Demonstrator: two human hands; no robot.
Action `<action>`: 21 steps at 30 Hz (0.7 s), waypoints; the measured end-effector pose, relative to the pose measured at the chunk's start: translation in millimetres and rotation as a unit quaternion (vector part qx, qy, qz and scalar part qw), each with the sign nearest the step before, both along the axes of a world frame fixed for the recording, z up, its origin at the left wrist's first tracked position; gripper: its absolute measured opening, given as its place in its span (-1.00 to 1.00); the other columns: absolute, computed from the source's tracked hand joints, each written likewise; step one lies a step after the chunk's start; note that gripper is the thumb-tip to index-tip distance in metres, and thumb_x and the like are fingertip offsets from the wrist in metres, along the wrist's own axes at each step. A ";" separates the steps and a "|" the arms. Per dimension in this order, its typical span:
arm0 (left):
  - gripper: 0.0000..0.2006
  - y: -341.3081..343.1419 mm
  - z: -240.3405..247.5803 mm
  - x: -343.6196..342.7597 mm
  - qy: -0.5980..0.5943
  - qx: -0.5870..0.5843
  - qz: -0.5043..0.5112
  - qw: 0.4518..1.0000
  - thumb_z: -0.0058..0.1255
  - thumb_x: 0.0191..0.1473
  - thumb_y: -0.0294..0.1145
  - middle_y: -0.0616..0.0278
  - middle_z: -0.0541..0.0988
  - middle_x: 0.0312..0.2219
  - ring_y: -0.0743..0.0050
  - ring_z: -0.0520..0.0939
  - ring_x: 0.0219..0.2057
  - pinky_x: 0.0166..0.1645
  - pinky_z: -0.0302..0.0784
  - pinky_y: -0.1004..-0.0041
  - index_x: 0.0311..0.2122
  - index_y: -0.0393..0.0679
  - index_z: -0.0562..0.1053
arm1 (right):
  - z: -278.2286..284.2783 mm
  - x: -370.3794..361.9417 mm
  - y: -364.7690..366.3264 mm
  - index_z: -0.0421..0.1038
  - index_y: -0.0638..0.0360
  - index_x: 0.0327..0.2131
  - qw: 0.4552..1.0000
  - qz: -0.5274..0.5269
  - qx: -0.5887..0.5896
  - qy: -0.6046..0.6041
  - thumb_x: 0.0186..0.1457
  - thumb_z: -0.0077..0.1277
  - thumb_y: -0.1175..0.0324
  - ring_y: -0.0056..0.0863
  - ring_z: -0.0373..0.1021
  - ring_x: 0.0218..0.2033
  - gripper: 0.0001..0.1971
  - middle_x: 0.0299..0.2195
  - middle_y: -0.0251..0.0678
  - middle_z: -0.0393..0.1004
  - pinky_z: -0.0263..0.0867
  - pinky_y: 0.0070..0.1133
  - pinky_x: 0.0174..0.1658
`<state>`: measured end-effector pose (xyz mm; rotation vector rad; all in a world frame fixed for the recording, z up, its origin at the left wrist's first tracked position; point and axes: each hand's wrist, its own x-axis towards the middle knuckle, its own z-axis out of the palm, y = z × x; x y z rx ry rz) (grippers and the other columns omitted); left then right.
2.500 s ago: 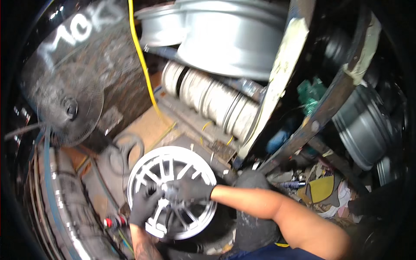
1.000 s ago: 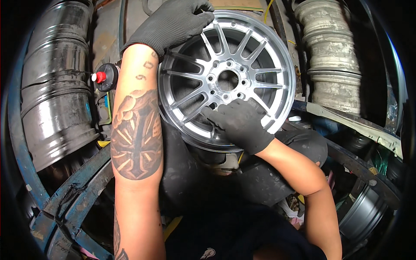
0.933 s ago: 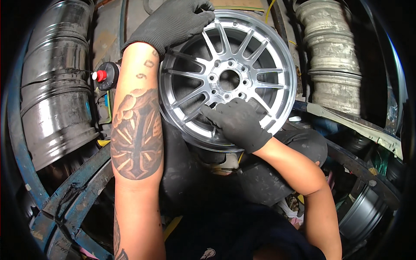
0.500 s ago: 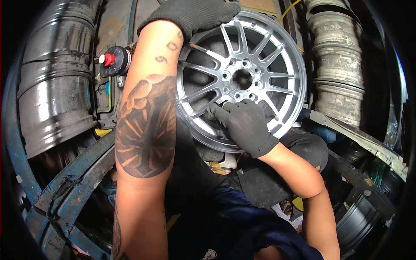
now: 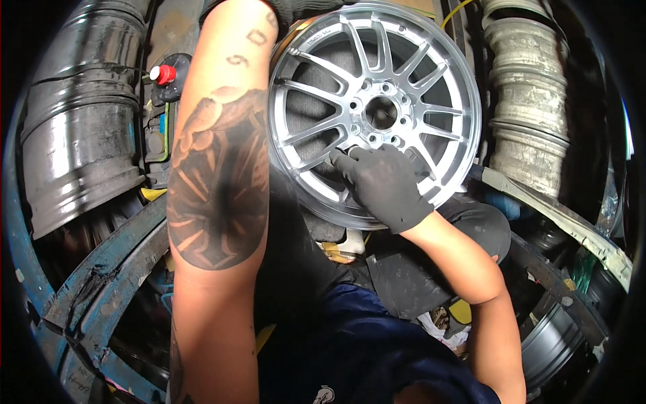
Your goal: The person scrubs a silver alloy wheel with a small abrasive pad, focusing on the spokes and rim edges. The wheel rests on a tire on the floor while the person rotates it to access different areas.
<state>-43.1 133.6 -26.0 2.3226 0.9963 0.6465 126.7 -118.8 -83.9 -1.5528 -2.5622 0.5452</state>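
A silver multi-spoke alloy wheel (image 5: 431,108) lies face up before me, with a ring of bolt holes around its centre bore. My right hand (image 5: 387,185), in a dark glove, rests on the lower spokes just below the hub. Its fingers are curled, and a small pale edge shows between thumb and forefinger; what it belongs to cannot be made out. At the top edge, my left hand (image 5: 313,8), also in a dark glove, lies by the wheel's far left rim. Most of it is cut off, and its fingers do not show clearly.
Shiny dark wheel barrels (image 5: 87,135) are stacked at left, and dull grey ones (image 5: 528,101) at right. A dark bottle with a red and white cap (image 5: 163,74) stands beside my left forearm. Blue metal bars (image 5: 108,262) run along the lower left. Another silver rim (image 5: 555,343) sits lower right.
My left hand has moved up and left, largely out of the picture. My right hand stays curled near the hub, shifted slightly. The wheel appears a little higher and larger in view.
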 end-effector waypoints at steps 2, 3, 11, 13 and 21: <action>-0.76 -3.9 12.3 -4.3 0.001 -0.028 0.015 1.000 0.05 0.24 -0.26 -0.13 0.68 -0.36 -0.14 0.73 -0.29 -0.14 0.59 0.12 -0.19 -0.23 0.58 | -3.7 -0.5 -0.1 0.62 -0.11 -0.07 1.000 0.010 0.005 -0.024 0.04 0.18 0.37 -0.27 0.55 -0.44 -0.68 -0.47 -0.36 0.53 0.42 -0.34 -0.35; -0.78 -9.3 19.8 6.8 0.019 -0.093 0.044 0.995 0.03 0.25 -0.26 -0.13 0.68 -0.34 -0.16 0.71 -0.29 -0.15 0.57 0.08 -0.20 -0.20 0.57 | -1.6 1.4 -2.2 0.62 -0.11 -0.07 1.000 0.003 0.017 -0.026 0.05 0.17 0.37 -0.27 0.55 -0.44 -0.68 -0.47 -0.36 0.53 0.42 -0.34 -0.34; -0.78 3.8 -0.9 -1.5 0.003 0.048 -0.035 0.998 0.03 0.25 -0.23 -0.10 0.64 -0.38 -0.19 0.69 -0.28 -0.13 0.58 0.08 -0.28 -0.18 0.54 | 8.5 0.5 3.7 0.62 -0.12 -0.01 0.999 0.007 0.009 -0.046 0.08 0.12 0.38 -0.25 0.54 -0.44 -0.64 -0.43 -0.32 0.53 0.43 -0.29 -0.33; -0.77 -0.5 -2.7 4.9 0.026 0.038 -0.030 0.998 0.03 0.24 -0.22 -0.10 0.64 -0.37 -0.20 0.69 -0.27 -0.10 0.58 0.08 -0.28 -0.17 0.55 | 5.9 1.4 1.7 0.61 -0.11 -0.01 0.999 -0.022 -0.012 -0.026 0.09 0.11 0.38 -0.22 0.54 -0.41 -0.64 -0.43 -0.31 0.52 0.42 -0.27 -0.32; -0.73 -2.7 1.7 13.7 0.044 -0.022 -0.011 0.999 0.05 0.20 -0.21 -0.17 0.66 -0.26 -0.21 0.70 -0.17 0.00 0.56 0.09 -0.27 -0.24 0.56 | -2.6 4.5 -1.0 0.62 -0.12 -0.02 0.999 0.005 -0.019 -0.032 0.13 0.07 0.37 -0.20 0.55 -0.38 -0.66 -0.43 -0.31 0.52 0.42 -0.27 -0.32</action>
